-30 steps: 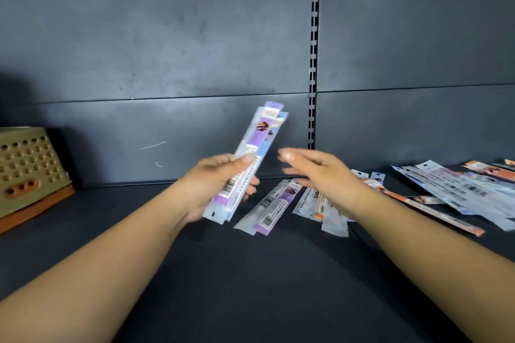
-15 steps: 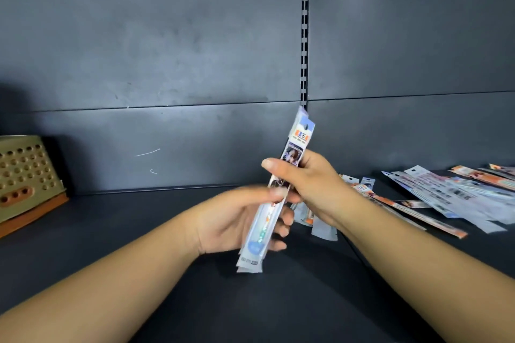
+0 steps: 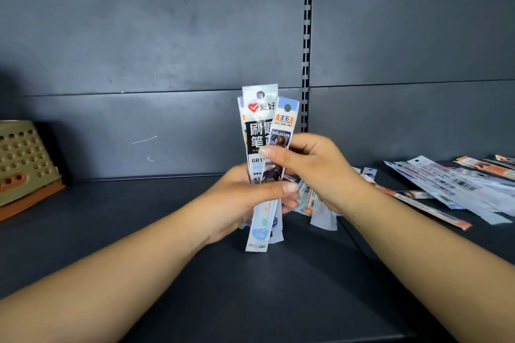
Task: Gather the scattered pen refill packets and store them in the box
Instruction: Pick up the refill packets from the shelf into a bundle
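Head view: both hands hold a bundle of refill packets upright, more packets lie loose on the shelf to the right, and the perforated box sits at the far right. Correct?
Not quite. In the head view the perforated box sits at the far left, not right. The rest holds: left hand and right hand hold the bundle upright, and loose packets lie on the shelf to the right.

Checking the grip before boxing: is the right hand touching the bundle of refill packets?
Touching. The head view shows the right hand with its thumb pressed across the front of the upright bundle of refill packets, fingers curled behind.
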